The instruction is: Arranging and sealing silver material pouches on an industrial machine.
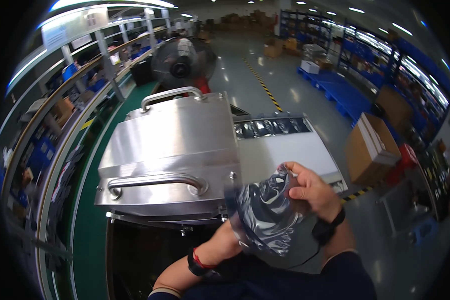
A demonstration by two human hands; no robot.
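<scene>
A shiny, dark silver antistatic bag [266, 216], crumpled and partly see-through, is held up in front of me between both hands. Fingers and thumb of my right hand [312, 192] pinch its upper right corner. At the lower left side of the bag, my left hand [225, 242] grips it, with most of the fingers hidden behind the film. What the bag contains, if anything, I cannot make out. Just beyond it is a white flat bed [285, 156] of a stainless-steel machine, and a row of similar silver bags [272, 128] lies along the bed's far edge.
The machine's steel lid [170, 150] with two bar handles stands to the left. Behind it is a large fan [182, 62]. A green bench [92, 220] and shelving run along the left. Cardboard boxes [370, 150] and a blue pallet [335, 90] are on the right.
</scene>
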